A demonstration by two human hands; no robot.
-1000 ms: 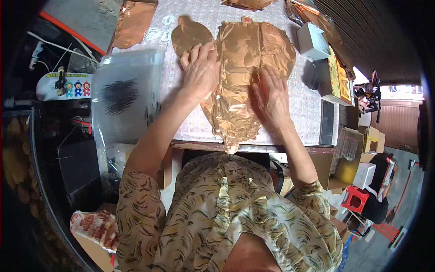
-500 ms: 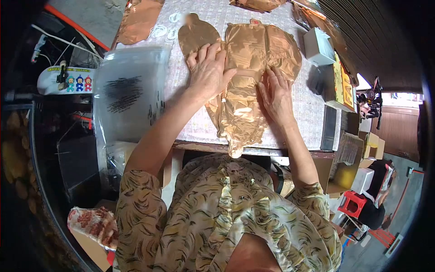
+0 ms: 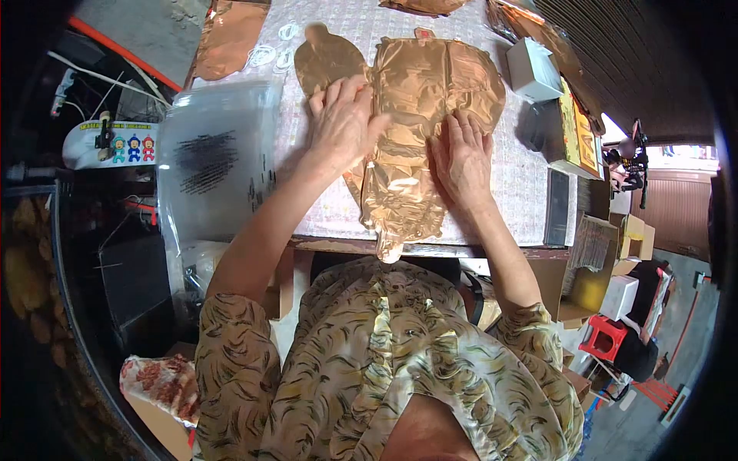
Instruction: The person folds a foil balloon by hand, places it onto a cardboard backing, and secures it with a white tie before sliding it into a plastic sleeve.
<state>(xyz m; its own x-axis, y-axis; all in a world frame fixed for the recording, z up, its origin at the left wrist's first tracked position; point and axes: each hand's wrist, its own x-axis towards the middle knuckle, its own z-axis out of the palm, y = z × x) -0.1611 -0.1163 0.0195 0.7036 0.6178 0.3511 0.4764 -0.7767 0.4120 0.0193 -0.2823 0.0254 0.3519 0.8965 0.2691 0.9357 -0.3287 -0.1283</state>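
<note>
A creased, shiny copper-coloured foil sheet (image 3: 407, 178) is touched along opposite sides by the left grip (image 3: 338, 127) and the right grip (image 3: 466, 163). Clear plastic sheeting (image 3: 211, 173) is seen left of the left grip; a white rectangular box (image 3: 533, 71), beyond the right.

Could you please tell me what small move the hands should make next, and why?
Perhaps the right hand should smooth the lower part of the coppery foil, since creases show there, and the left hand lies over the foil's left side, where it could steady it.
</note>
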